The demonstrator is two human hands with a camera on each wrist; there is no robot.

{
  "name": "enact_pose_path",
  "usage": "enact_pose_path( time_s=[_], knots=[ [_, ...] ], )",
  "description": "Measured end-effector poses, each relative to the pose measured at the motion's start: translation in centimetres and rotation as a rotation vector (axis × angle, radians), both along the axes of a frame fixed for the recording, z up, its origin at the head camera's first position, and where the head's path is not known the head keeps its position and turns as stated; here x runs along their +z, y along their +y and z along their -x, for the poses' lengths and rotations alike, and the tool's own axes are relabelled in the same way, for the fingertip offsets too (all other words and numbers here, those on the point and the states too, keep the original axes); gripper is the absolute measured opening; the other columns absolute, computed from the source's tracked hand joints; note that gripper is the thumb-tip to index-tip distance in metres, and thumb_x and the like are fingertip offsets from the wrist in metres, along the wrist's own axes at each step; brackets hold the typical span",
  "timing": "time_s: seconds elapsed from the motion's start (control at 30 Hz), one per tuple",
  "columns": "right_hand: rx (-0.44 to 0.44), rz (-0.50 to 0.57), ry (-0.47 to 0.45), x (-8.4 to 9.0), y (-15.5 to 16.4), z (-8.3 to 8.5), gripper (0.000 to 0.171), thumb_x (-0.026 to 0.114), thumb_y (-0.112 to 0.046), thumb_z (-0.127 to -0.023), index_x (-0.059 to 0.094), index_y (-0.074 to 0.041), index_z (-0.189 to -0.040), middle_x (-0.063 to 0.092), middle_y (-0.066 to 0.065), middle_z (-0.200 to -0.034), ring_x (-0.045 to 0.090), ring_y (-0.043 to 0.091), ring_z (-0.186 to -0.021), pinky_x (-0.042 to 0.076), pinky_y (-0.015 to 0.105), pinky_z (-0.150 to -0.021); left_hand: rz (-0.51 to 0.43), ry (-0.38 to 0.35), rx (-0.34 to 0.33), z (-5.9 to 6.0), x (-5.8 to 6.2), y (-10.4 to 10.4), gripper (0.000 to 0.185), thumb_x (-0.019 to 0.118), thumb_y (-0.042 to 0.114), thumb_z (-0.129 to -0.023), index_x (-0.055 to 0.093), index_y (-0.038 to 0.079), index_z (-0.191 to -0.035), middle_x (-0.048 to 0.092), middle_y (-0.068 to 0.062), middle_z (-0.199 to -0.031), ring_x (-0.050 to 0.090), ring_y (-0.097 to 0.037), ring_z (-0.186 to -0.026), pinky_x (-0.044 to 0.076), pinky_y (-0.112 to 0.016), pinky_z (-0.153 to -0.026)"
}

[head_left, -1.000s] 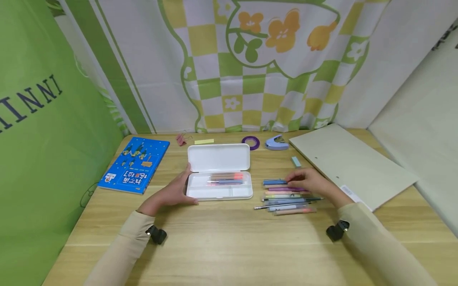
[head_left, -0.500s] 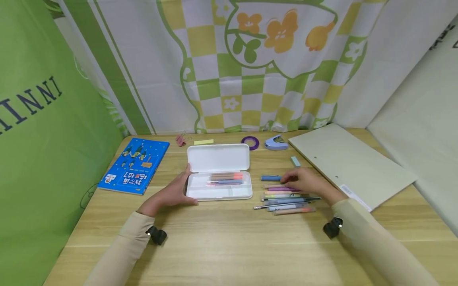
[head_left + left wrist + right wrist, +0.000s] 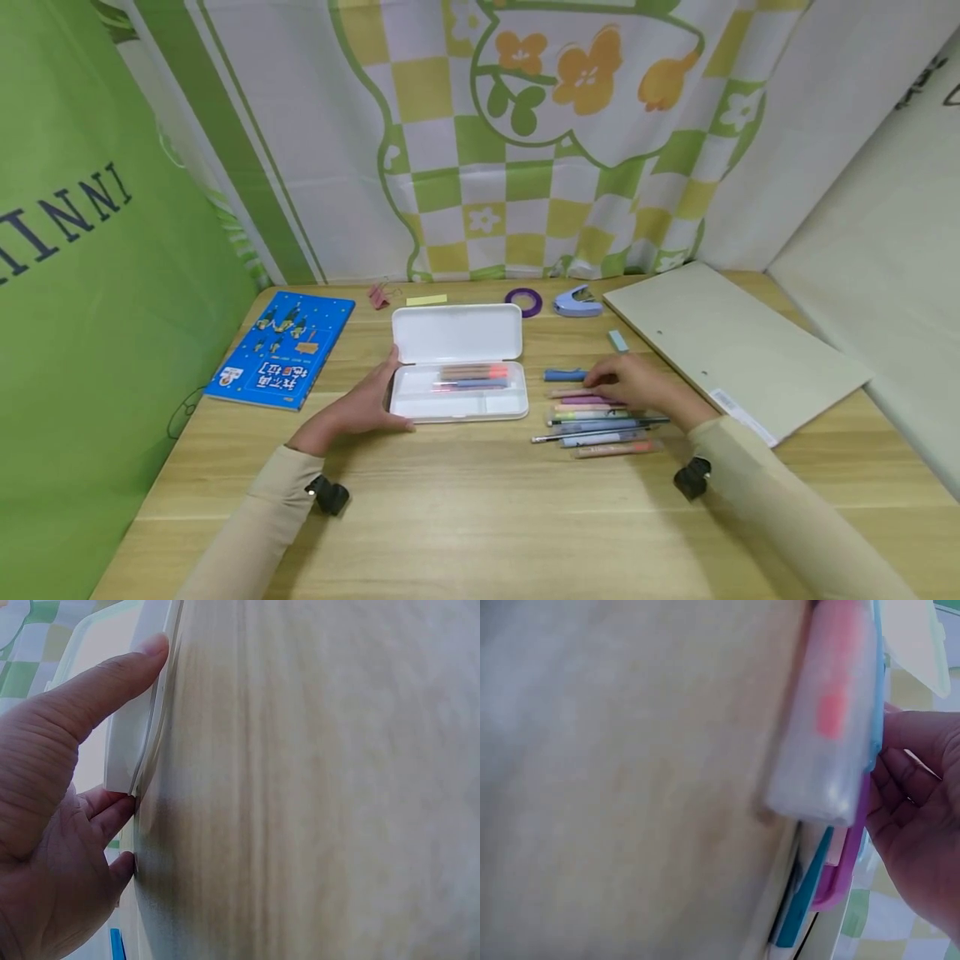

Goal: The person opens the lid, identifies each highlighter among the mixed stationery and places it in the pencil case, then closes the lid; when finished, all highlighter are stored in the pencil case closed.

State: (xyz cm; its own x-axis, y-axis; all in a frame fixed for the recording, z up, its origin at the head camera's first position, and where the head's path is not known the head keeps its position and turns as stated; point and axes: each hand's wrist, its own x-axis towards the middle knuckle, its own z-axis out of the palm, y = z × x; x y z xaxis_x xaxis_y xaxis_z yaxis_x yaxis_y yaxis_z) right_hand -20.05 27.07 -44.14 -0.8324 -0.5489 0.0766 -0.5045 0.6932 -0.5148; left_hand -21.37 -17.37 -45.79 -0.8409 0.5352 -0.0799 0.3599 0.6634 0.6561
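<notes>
A white pencil case [image 3: 459, 406] lies with its lid up in the head view, several pens [image 3: 472, 377] in its back compartment. My left hand [image 3: 365, 402] grips its left end, thumb along the front wall [image 3: 139, 750] and fingers at the end and back. To the right, several pens and pencils [image 3: 600, 425] lie side by side. At the far side of this row my right hand [image 3: 633, 383] pinches a blue pen [image 3: 565, 375] near its right end, which the fingers hide. In the right wrist view a clear-capped pen [image 3: 825, 750] covers part of the row.
A blue book [image 3: 283, 350] lies at left, a large grey board [image 3: 731, 342] at right. Along the back are a pink binder clip [image 3: 379, 295], yellow sticky notes [image 3: 426, 300], purple tape [image 3: 523, 302] and a lilac stapler-like tool [image 3: 577, 302]. A light-blue eraser [image 3: 617, 340] lies beyond the right hand.
My right hand has moved left, and the blue pen has shifted left and slightly away from the other pens. My left hand has stayed at the pencil case.
</notes>
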Motion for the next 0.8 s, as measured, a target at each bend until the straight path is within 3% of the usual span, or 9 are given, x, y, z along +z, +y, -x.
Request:
enact_pose_path(
  time_s=[0.3,0.5,0.8],
  knots=[
    [-0.036,0.149,-0.082,1.8,-3.5,0.8,0.009,0.068,-0.007,-0.086,0.073,-0.007,-0.093,0.069,0.006,-0.095,0.062,0.021,-0.088,0.051,0.036,-0.076,-0.001,0.003,0.006,0.1,-0.2,-0.2,0.13,0.086,0.038,-0.067,-0.007,-0.005,-0.148,0.002,-0.024,-0.156,0.01,-0.037,-0.142,0.016,-0.05,-0.113],
    [0.034,0.189,-0.055,2.8,-8.6,1.5,0.01,0.068,-0.003,-0.085,0.073,-0.005,-0.093,0.07,0.007,-0.092,0.062,0.017,-0.08,0.051,0.03,-0.071,-0.011,-0.002,0.003,0.1,-0.3,-0.2,0.13,0.085,0.037,-0.068,-0.007,-0.005,-0.148,0.001,-0.023,-0.156,0.009,-0.037,-0.142,0.015,-0.05,-0.113],
    [0.128,0.169,-0.088,1.9,-14.4,2.2,0.01,0.066,-0.002,-0.085,0.073,-0.001,-0.092,0.069,0.007,-0.09,0.061,0.017,-0.081,0.051,0.024,-0.072,0.008,-0.025,0.015,0.0,-0.1,0.0,0.129,0.083,0.04,-0.069,-0.01,-0.001,-0.149,0.001,-0.022,-0.156,0.008,-0.037,-0.142,0.014,-0.05,-0.113]
  ],
)
